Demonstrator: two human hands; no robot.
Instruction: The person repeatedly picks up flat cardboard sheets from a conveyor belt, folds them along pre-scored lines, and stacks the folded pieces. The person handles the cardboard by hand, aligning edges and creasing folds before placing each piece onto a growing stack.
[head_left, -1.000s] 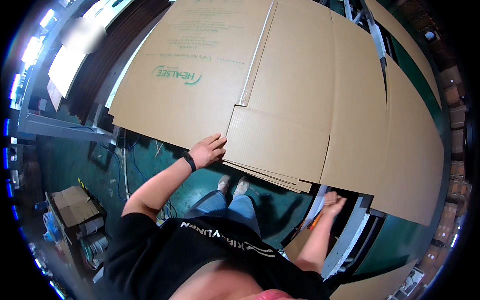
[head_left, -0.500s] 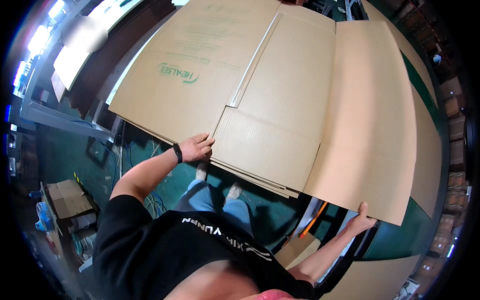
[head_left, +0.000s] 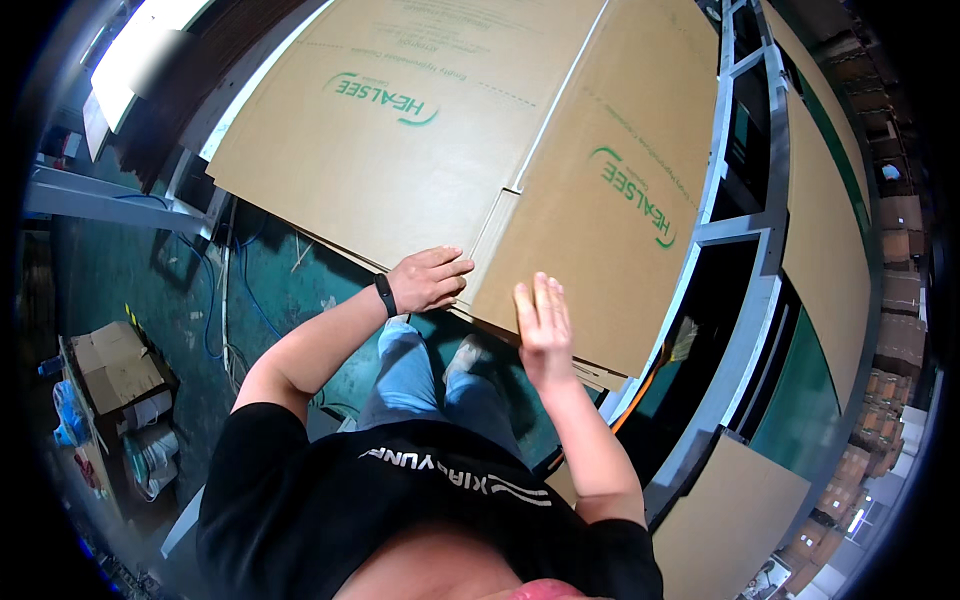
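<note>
A large brown cardboard sheet (head_left: 400, 190) with green printing lies flat in front of me. Its right panel (head_left: 620, 240), also printed in green, is folded over toward the left, and the two panels meet along a narrow pale seam. My left hand (head_left: 432, 280), with a black band on the wrist, rests near the seam's front end, fingers stretched over the cardboard. On the near part of the folded panel lies my right hand (head_left: 546, 325), fingers extended and pressing flat. Neither hand grips anything. More cardboard layers show under the front edge.
A metal frame (head_left: 715, 380) with dark gaps runs along the right. Beyond it lie further cardboard sheets (head_left: 830, 250). At lower left stands a cart with an open carton (head_left: 115, 365). Cables (head_left: 205, 300) trail over the green floor.
The right panel has been folded over to the left, its printed face now up. My right hand has moved from its outer near corner to its top. My left hand has shifted slightly right.
</note>
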